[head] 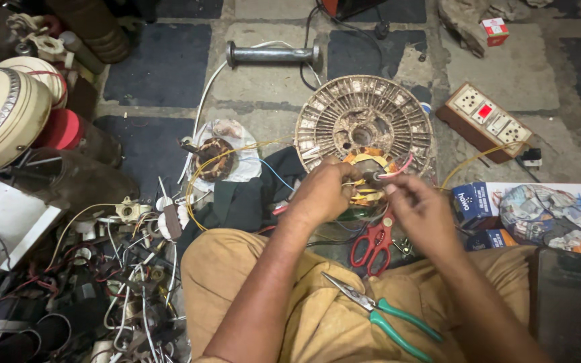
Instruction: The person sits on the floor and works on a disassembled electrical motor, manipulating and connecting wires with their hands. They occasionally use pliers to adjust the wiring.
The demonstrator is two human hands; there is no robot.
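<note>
My left hand (322, 191) and my right hand (418, 208) meet over a small wound motor stator (370, 176) with copper coils and yellow insulation. Both pinch thin wire leads at its top; a pink wire (401, 167) curls out to the right. Just behind stands a round ribbed metal fan motor housing (364, 121), dusty and rusty. Red-handled scissors (373, 242) lie on the floor below my right hand. Green-handled needle-nose pliers (378, 312) rest on my lap.
A tangle of wires and small parts (122, 269) fills the floor at left, beside cream fan housings (5, 111). A switch-and-socket board (489, 121) sits at right, a metal rod (272, 54) lies behind, boxes and crumpled paper (543, 215) at right.
</note>
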